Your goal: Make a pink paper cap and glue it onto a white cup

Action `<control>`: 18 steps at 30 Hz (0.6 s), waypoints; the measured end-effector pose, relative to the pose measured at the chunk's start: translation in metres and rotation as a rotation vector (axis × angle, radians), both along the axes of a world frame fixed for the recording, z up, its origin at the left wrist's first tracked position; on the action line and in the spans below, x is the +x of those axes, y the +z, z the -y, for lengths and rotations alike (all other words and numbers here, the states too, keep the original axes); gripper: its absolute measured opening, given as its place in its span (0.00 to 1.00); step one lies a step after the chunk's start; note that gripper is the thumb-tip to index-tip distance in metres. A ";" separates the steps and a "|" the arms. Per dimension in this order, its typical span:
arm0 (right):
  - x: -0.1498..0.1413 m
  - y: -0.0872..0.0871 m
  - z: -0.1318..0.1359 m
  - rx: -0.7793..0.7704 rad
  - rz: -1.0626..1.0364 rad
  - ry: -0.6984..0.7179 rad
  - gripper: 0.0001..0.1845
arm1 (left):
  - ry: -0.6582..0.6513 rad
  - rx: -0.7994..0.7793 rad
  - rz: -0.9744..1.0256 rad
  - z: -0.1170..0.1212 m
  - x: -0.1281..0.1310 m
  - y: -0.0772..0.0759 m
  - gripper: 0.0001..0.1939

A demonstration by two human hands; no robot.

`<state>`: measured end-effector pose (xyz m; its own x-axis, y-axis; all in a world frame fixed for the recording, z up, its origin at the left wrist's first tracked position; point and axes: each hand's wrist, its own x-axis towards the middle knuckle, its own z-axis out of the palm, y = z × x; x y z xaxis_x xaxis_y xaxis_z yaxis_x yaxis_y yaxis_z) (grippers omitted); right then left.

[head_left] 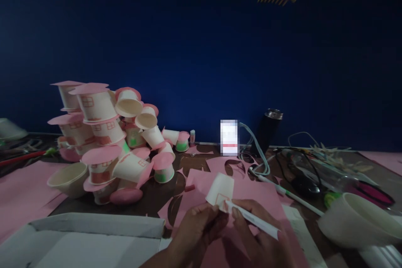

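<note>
A white paper cup (220, 187) with red lines drawn on its side lies tilted over pink paper (248, 190). The fingers of my left hand (199, 226) are closed on the cup's near end. My right hand (257, 234) grips a white marker pen (256, 220), whose front end is at the cup's drawn side, close to my left fingertips. Whether the tip touches the cup is hard to make out. A small red marker cap (189, 188) lies on the paper just left of the cup.
Stacked paper cups with pink tops (99, 106) rise at the left. An open white box (97, 228) sits front left. Further back are a lit phone (229, 138) and a black bottle (268, 132). A computer mouse (306, 185) and a large pale roll (354, 222) are at the right.
</note>
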<state>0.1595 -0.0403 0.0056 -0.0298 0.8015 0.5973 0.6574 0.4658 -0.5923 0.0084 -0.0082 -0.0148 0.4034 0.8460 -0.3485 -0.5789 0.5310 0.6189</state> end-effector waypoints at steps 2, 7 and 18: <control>0.000 -0.003 0.000 -0.039 -0.003 0.042 0.07 | 0.000 0.012 0.015 0.000 0.000 -0.002 0.07; 0.001 -0.009 0.002 -0.091 -0.084 0.067 0.08 | -0.008 0.027 0.010 -0.001 0.000 -0.005 0.09; -0.003 -0.005 -0.001 -0.008 -0.049 0.069 0.06 | -0.024 0.057 -0.016 0.000 0.001 -0.002 0.10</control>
